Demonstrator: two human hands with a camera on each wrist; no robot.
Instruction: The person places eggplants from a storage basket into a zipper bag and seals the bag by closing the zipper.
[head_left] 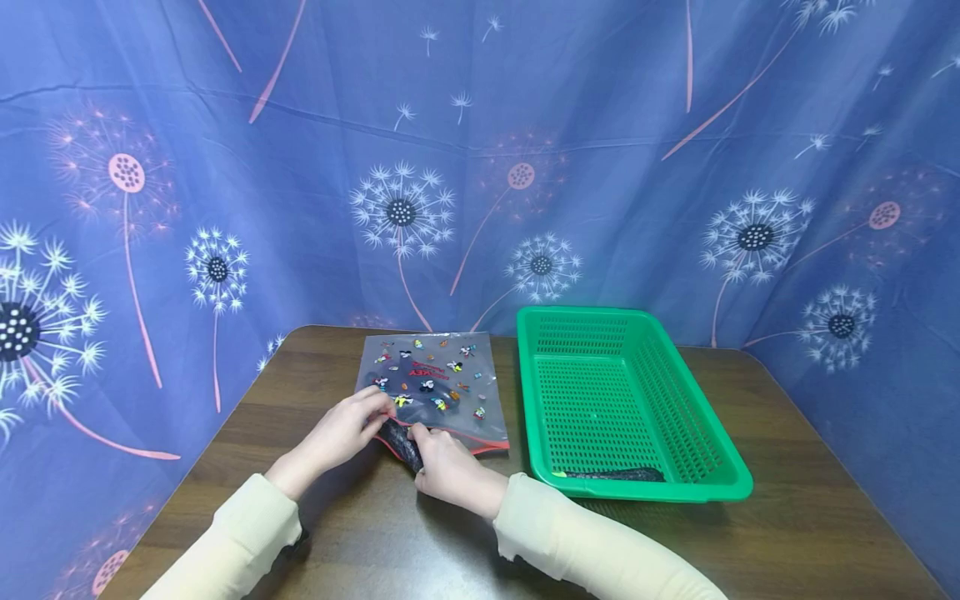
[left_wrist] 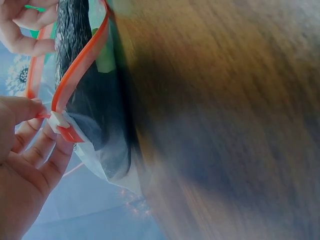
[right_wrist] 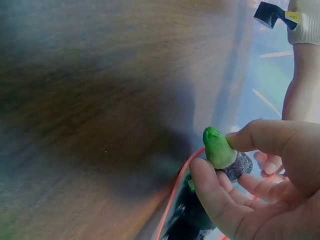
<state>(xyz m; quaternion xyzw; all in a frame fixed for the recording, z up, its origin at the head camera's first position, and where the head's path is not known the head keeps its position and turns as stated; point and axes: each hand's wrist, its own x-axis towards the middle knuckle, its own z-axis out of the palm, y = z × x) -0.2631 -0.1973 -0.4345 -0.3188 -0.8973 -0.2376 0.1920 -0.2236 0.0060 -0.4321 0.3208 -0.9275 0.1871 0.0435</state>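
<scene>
A clear zip bag [head_left: 472,375] with small cartoon prints and a red-orange zip edge lies on the table, its mouth parted toward me. My left hand [head_left: 348,429] pinches the bag's corner by the white zip slider [left_wrist: 59,120]. My right hand [head_left: 456,471] grips a long, dark, wrinkled eggplant [head_left: 400,442] by its green cap [right_wrist: 219,149]. The eggplant's far part goes into the bag's mouth. Through the bag wall, the left wrist view shows a dark shape [left_wrist: 107,145] and a green patch; how many items are inside, I cannot tell.
A green perforated basket [head_left: 529,400] stands to the right of the bag. Along its near wall lies another dark eggplant [head_left: 622,475] with a yellow-green tip. Behind the wooden table [head_left: 352,550] hangs a blue dandelion-patterned cloth [head_left: 315,208].
</scene>
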